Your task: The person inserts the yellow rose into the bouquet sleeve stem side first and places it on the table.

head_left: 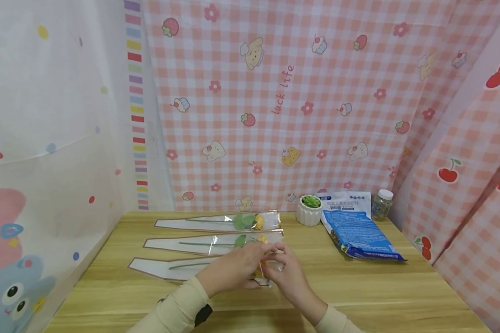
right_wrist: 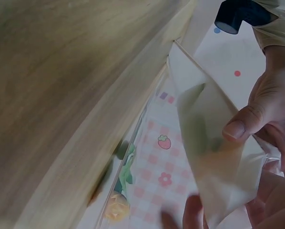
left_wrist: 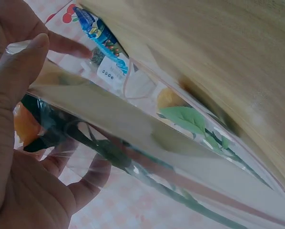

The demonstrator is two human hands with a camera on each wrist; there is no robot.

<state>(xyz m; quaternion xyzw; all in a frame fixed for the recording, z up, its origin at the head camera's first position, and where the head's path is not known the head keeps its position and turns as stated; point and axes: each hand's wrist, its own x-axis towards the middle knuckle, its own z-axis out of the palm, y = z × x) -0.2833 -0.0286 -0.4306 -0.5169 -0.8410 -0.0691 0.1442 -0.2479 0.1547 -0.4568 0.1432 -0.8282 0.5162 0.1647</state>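
Note:
Both hands are at the flower end of the nearest clear-and-white flower sleeve [head_left: 150, 267], which holds an orange-yellow artificial rose [left_wrist: 25, 124] on a green stem. My left hand [head_left: 235, 267] grips the sleeve from its side, thumb on one face and fingers behind the other, as the left wrist view shows. At the sleeve's wide end my right hand [head_left: 290, 276] pinches the film between thumb and forefinger. The white back of this sleeve [right_wrist: 214, 167] faces the right wrist view, tilted up off the table. The rose is partly hidden by the hands in the head view.
Two more sleeved roses lie behind, a middle sleeve [head_left: 162, 243] and a far sleeve [head_left: 171, 224]. To the right on the wooden table [head_left: 358, 291] are a white pot [head_left: 309, 215] with a green plant, a blue packet [head_left: 358, 233], a white packet [head_left: 347, 202] and a lidded jar [head_left: 382, 206].

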